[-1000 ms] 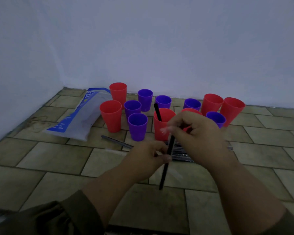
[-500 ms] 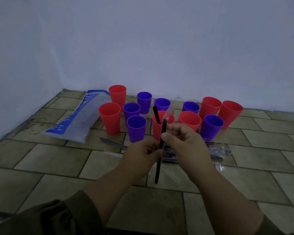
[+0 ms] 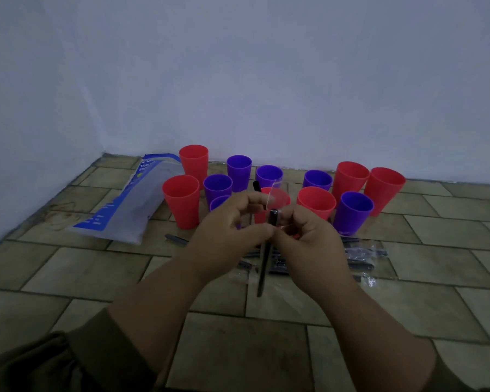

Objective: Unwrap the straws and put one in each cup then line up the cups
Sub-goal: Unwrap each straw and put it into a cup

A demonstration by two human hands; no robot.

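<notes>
Both hands are up in front of the cups, fingers curled, working one black plastic straw [image 3: 262, 271].
- Left hand [image 3: 229, 230]: thumb and fingers pinch the straw just below its top end.
- Right hand [image 3: 309, 241]: pinches the clear plastic wrapper [image 3: 276, 193] at the straw's top. The exact finger contact is hidden.
- The straw is held nearly upright between the hands, with its lower end hanging free above the tiled floor [image 3: 68, 267]. A loose flap of wrapper sticks up above the fingers.

Six red plastic cups [image 3: 181, 205] and six purple plastic cups [image 3: 354, 213] stand upright on the floor in a loose cluster near the pale wall [image 3: 266, 80], not in a line. The centre red cup [image 3: 283, 198], partly behind the hands, has a second black straw [image 3: 256, 185] leaning in it. No straw shows in any other cup.

A pile of wrapped black straws [image 3: 359, 260] lies on the floor just in front of the cups, partly under the hands. A white and blue plastic bag [image 3: 130, 205] lies flat to the left of the cups.
</notes>
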